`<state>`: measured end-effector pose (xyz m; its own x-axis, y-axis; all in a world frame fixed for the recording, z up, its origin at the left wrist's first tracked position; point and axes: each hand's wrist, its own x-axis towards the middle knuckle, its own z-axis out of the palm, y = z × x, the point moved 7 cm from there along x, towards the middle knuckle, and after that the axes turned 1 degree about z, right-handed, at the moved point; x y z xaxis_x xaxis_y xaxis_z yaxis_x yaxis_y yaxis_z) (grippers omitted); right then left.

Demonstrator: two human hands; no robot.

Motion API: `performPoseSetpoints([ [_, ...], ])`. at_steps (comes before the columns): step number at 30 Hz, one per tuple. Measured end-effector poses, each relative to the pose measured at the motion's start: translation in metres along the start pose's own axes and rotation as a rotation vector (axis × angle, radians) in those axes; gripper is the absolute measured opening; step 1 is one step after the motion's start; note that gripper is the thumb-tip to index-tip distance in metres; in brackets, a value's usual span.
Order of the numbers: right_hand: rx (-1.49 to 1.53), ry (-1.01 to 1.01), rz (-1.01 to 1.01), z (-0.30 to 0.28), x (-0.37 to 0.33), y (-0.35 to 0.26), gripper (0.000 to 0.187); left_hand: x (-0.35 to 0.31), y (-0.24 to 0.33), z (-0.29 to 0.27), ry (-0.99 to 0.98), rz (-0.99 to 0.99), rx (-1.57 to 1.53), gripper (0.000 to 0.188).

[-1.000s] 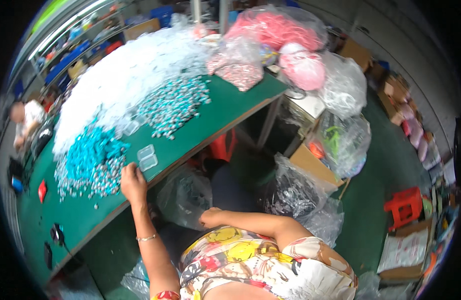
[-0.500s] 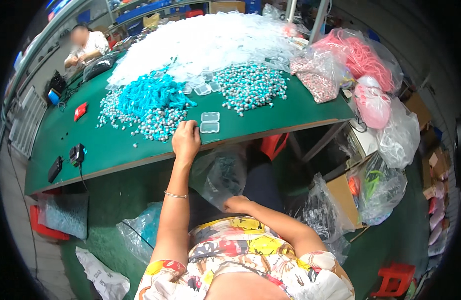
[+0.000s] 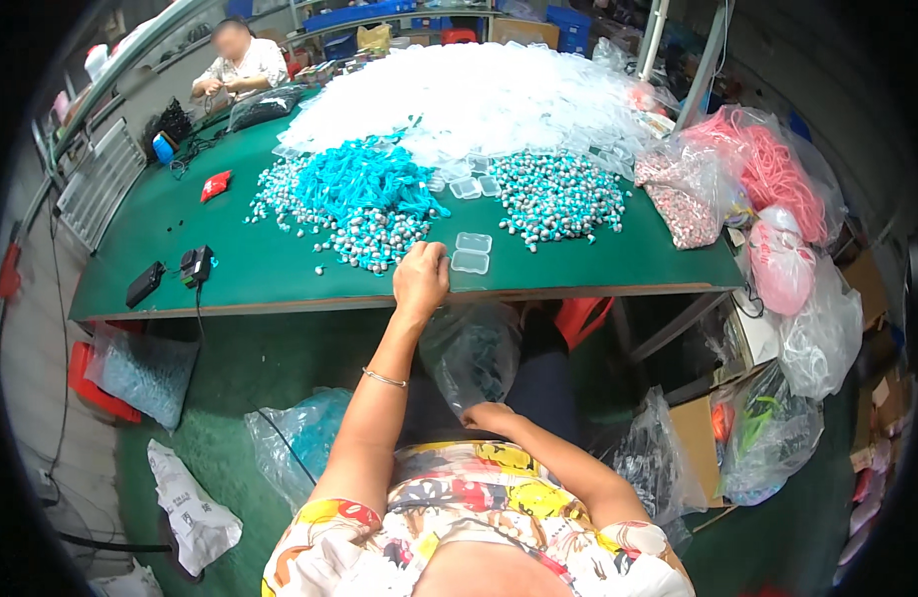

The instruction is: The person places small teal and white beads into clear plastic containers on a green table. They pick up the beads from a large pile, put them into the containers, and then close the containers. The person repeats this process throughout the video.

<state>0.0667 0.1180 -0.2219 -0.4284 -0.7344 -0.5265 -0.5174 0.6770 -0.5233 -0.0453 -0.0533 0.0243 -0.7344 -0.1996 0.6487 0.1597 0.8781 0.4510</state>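
My left hand (image 3: 421,281) rests at the table's front edge with its fingers curled closed; whatever they may hold is hidden. Just right of it lies an open clear plastic box (image 3: 472,253) with two halves. Beyond that hand is a heap of grey-and-teal beads (image 3: 364,244), with a tangle of bright teal cords (image 3: 364,179) on top. Down at my lap, my right hand (image 3: 489,416) is closed on the near end of a clear plastic bag (image 3: 471,360) with teal pieces inside.
A big mound of clear plastic boxes (image 3: 459,95) covers the green table (image 3: 578,269). A second bead heap (image 3: 558,199) lies to the right, beside bags of pink cord (image 3: 787,179). Black devices (image 3: 195,265) stand at left. A person (image 3: 242,65) sits beyond the far-left corner.
The whole view has swung, so the table and both hands appear further right. My left hand stays beside the open box, and my right hand stays at the bag.
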Motion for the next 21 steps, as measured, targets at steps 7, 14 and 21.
performPoseSetpoints([
  [7, -0.026, 0.000, -0.017, 0.001, 0.001, 0.001, 0.029, 0.000, -0.001, 0.001, 0.023, 0.016, 0.002, 0.010],
  [14, -0.016, -0.013, -0.046, 0.001, 0.003, 0.003, 0.031, 0.000, 0.000, 0.000, 0.013, 0.027, 0.006, 0.010],
  [21, 0.026, 0.048, -0.061, 0.004, 0.007, 0.009, 0.029, 0.001, 0.002, 0.000, 0.003, 0.023, 0.001, 0.009],
])
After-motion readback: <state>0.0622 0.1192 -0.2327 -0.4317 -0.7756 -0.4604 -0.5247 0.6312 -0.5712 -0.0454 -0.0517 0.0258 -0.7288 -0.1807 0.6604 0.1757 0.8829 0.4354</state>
